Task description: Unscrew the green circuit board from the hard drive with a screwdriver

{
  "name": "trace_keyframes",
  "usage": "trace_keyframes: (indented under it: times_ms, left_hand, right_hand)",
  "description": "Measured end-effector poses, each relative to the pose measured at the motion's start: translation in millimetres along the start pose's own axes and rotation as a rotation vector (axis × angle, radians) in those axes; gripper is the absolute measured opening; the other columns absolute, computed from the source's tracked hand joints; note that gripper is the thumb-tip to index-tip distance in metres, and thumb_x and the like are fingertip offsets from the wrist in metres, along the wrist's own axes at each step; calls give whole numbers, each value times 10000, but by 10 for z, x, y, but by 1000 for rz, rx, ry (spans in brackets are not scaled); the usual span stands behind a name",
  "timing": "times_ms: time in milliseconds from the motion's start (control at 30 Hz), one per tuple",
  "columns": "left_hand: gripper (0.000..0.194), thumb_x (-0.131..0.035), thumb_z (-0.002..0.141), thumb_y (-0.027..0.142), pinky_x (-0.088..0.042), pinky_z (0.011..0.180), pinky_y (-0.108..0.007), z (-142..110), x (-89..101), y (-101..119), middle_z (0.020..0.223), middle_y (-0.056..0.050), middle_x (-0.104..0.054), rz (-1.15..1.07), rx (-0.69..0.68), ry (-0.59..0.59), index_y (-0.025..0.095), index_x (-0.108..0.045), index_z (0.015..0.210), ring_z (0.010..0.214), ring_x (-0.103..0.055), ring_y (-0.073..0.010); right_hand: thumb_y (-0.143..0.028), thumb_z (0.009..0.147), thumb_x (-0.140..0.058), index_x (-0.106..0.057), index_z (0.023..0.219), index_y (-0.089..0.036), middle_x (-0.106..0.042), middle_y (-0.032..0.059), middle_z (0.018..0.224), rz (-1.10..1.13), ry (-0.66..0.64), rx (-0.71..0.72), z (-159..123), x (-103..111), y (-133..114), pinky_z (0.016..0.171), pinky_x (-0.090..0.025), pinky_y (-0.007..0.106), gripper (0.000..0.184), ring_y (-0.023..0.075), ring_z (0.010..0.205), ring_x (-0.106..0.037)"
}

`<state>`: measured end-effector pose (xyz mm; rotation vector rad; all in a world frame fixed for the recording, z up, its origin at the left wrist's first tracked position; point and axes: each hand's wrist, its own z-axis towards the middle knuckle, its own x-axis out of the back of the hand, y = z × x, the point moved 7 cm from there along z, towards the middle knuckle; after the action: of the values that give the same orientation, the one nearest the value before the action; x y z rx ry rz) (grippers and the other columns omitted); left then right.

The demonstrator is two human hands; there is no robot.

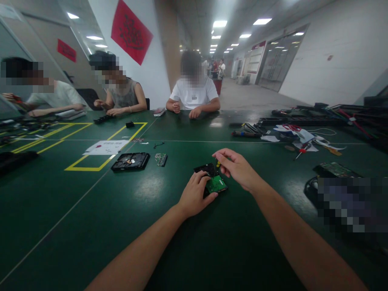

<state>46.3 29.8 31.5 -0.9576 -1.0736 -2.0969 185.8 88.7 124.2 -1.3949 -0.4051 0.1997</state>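
Observation:
A hard drive (201, 168) with a black casing and a green circuit board (217, 184) facing up lies on the green table in front of me. My left hand (197, 192) rests on its near left side, fingers curled over the edge and holding it against the table. Above the board, my right hand (235, 166) pinches a small screwdriver (217, 165) with a yellow and dark handle. The screwdriver stands nearly upright, its tip at the board; whether it sits in a screw I cannot tell.
Left of the drive lie a loose circuit board (161, 159) and an opened black drive case (131, 161). A paper sheet (106, 147) lies within yellow tape. At right are a red screwdriver (302, 151), cables and dark electronic parts. Several people sit across the table (91, 210).

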Motion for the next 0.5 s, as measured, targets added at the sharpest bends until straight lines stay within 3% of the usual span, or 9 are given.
trace_keyframes:
  times_ms: [100, 200, 333, 500]
  left_hand:
    - [543, -709, 909, 504, -388, 1216, -600, -4, -2, -6, 1474, -124, -509, 0, -5, 5, 251, -545, 1361, 1424, -467, -359]
    - [546, -703, 913, 513, -372, 1226, -603, -6, 1, -5, 1481, -126, -507, -2, -3, 0, 249, -545, 1364, 1434, -460, -362]
    - [534, -680, 932, 516, -355, 1234, -611, 0, 7, 12, 1473, -137, -514, 10, 3, -19, 234, -541, 1364, 1420, -474, -357]
    - [527, -676, 936, 508, -369, 1226, -597, 5, 13, 22, 1459, -134, -525, 4, 5, -17, 233, -545, 1365, 1419, -475, -348]
  right_hand:
    - [-494, 933, -679, -675, 1110, -234, -614, -13, 787, 21, -3, -10, -9, 7, -4, 425, -335, 232, 314, 96, 519, -504]
    - [-418, 892, -735, -643, 1055, -219, -685, 31, 949, 52, 34, -4, -6, 40, -13, 468, -415, 240, 273, 106, 588, -589]
    - [-339, 907, -692, -642, 956, -202, -716, 40, 948, 81, 58, -20, 14, 69, -8, 541, -457, 243, 154, 102, 621, -590]
    - [-306, 921, -641, -712, 1008, -220, -675, 20, 867, 97, 39, -19, 31, 71, -4, 502, -422, 229, 141, 110, 623, -581]
